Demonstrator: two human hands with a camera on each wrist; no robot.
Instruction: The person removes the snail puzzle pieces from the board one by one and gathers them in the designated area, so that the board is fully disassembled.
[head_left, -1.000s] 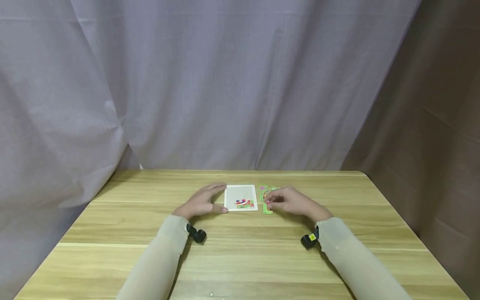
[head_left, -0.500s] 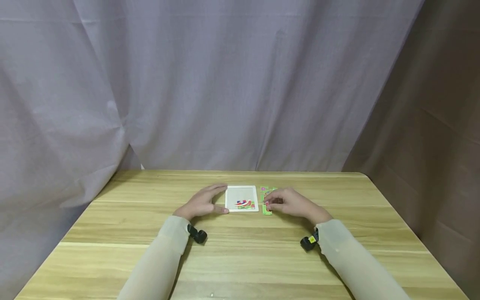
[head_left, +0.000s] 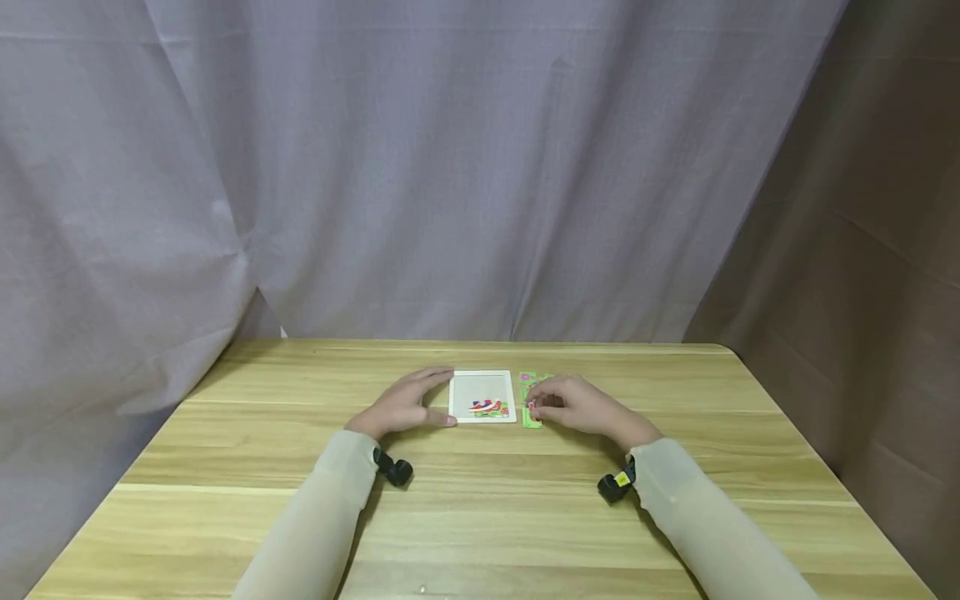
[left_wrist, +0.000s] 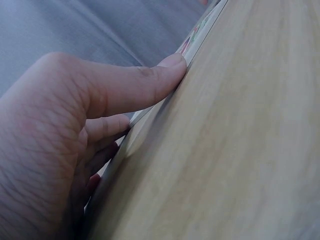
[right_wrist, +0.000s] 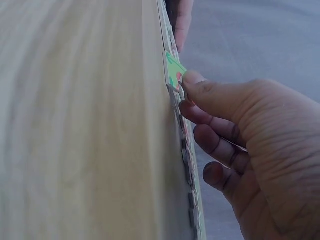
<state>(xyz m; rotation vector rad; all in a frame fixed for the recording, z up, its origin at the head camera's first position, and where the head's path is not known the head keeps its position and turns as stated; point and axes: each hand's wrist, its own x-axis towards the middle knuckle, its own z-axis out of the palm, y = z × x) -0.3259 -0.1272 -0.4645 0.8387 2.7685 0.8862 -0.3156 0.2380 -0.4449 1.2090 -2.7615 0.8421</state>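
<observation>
A white-rimmed square puzzle tray [head_left: 480, 386] lies on the table, with joined picture pieces [head_left: 491, 408] in red, blue, white and green at its lower right corner. Along the tray's left side rests my left hand [head_left: 408, 404], fingers extended to the far corner and thumb [left_wrist: 170, 70] on the near corner. Just right of the tray, my right hand [head_left: 588, 408] pinches a green puzzle piece [right_wrist: 172, 70] with red on it between thumb and forefinger. The piece sits at the near end of the loose pieces; its right part is hidden by my fingers.
Several loose green puzzle pieces [head_left: 527, 377] lie flat beside the tray, partly covered by my right hand. The wooden table [head_left: 487, 517] ends at a grey curtain [head_left: 390, 183] behind, with a darker curtain [head_left: 847, 275] on the right.
My right hand has shifted the pinched piece slightly left, toward the tray, over the last second. My left hand and the tray stay in place.
</observation>
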